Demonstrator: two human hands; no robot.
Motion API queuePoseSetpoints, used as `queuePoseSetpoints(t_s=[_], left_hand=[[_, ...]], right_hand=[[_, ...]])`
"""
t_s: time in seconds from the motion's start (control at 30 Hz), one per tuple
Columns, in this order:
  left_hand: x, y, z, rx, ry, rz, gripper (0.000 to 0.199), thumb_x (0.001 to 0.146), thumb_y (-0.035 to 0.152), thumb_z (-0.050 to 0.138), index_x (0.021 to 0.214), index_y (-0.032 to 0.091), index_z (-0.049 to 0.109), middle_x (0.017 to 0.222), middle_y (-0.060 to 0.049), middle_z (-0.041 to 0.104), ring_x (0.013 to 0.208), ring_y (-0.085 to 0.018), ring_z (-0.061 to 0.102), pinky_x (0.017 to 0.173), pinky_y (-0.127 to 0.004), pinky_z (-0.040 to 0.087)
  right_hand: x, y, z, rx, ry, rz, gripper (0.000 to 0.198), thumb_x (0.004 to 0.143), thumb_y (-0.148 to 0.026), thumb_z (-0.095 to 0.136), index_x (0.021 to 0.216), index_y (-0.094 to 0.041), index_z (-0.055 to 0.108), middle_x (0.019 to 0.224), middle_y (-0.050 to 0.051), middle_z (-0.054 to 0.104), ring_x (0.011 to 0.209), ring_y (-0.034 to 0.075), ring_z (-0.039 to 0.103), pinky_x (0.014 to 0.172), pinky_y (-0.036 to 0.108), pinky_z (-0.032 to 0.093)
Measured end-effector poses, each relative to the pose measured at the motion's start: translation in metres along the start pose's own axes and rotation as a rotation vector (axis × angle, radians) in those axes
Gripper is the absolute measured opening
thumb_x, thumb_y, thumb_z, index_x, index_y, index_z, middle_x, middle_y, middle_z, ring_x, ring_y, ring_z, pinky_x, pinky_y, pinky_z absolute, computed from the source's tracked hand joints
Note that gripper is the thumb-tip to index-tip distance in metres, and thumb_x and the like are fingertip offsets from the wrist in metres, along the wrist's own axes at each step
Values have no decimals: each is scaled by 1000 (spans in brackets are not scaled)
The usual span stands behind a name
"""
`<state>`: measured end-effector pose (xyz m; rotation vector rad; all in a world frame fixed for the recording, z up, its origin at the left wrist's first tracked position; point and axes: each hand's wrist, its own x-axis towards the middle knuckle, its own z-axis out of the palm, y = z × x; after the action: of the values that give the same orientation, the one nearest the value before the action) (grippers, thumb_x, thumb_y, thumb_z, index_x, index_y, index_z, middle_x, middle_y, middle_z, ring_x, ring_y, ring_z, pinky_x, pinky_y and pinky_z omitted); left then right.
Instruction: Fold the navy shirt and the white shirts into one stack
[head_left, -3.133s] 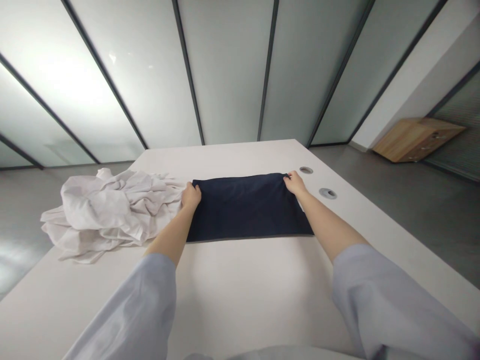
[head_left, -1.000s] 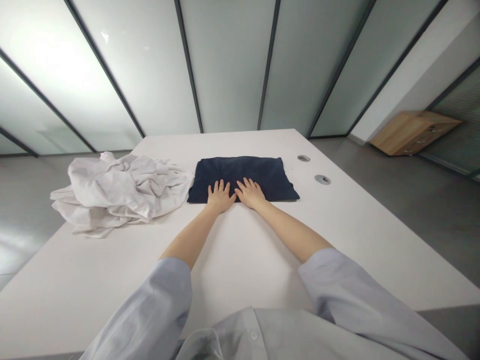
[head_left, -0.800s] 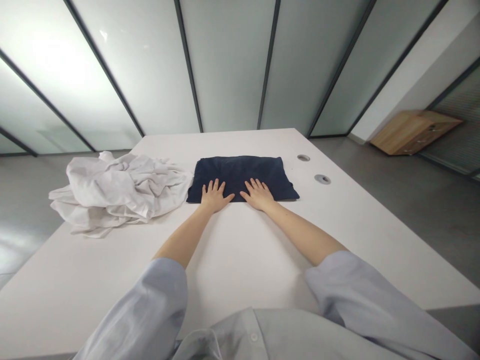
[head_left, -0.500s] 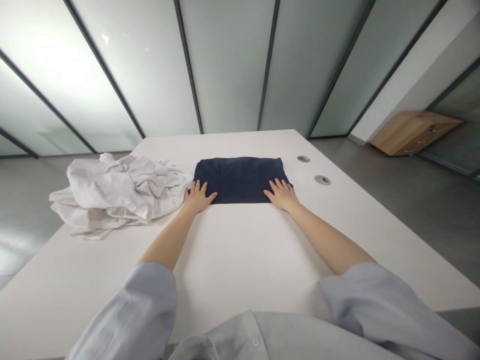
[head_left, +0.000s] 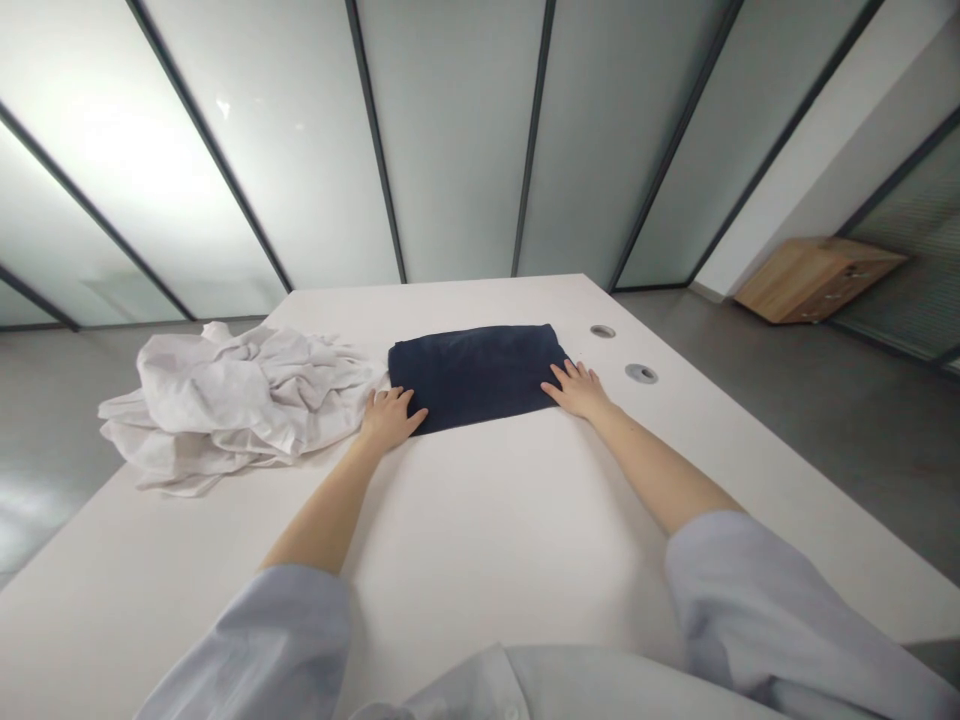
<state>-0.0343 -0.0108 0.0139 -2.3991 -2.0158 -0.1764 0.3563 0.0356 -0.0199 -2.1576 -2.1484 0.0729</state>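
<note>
A dark navy folded cloth (head_left: pixel 480 375), roughly rectangular, lies flat on the white table (head_left: pixel 495 520), turned a little so its left end sits nearer to me. My left hand (head_left: pixel 390 416) rests at its near left corner, fingers spread and palm down. At the right end, my right hand (head_left: pixel 579 390) lies on the edge with its fingers stretched out. Both hands touch the fabric without gripping it. Whether the cloth is a garment I cannot tell.
A crumpled heap of white cloth (head_left: pixel 255 400) lies left of the navy cloth, close to my left hand. Two round cable holes, one of them a grommet (head_left: pixel 641 373), are set in the table's right side. Beyond stand frosted glass panels (head_left: pixel 457 140) and a wooden cabinet (head_left: pixel 814 280).
The navy cloth has turned slightly, its left end coming toward me. My left hand has come nearer with it, and my right hand has slid slightly right. The camera view has tilted slightly.
</note>
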Motion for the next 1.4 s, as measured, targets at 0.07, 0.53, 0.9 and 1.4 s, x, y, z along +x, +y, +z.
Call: queuePoseSetpoints(t_s=[0.07, 0.53, 0.9, 1.4], left_hand=[[0, 3, -5, 9, 67, 60, 56, 92, 54, 40, 123, 16, 65, 126, -15, 64, 120, -35, 55, 115, -54, 19], [2, 16, 25, -127, -12, 199, 57, 96, 50, 37, 143, 20, 46, 155, -11, 36, 145, -30, 27, 116, -50, 22], [-15, 55, -11, -71, -19, 429, 56, 93, 56, 42, 124, 15, 64, 122, -14, 67, 114, -30, 61, 102, -45, 39], [-7, 65, -44, -894, -866, 527, 60, 81, 54, 62, 131, 21, 59, 102, -9, 75, 80, -22, 72, 76, -33, 52]], right_hand=[[11, 4, -2, -4, 62, 86, 78, 91, -66, 35, 148, -13, 39, 157, 22, 27, 145, 40, 17, 114, 58, 12], [-32, -133, -2, 143, -57, -134, 76, 93, -67, 28, 151, -19, 36, 157, 16, 29, 145, 37, 21, 115, 55, 13], [2, -100, -20, 132, -80, -53, 57, 99, -54, 21, 140, -32, 53, 157, 4, 34, 144, 35, 26, 116, 56, 14], [12, -63, -10, 490, 143, -225, 32, 92, -27, 45, 108, -22, 73, 113, 5, 71, 108, 21, 63, 97, 34, 46]])
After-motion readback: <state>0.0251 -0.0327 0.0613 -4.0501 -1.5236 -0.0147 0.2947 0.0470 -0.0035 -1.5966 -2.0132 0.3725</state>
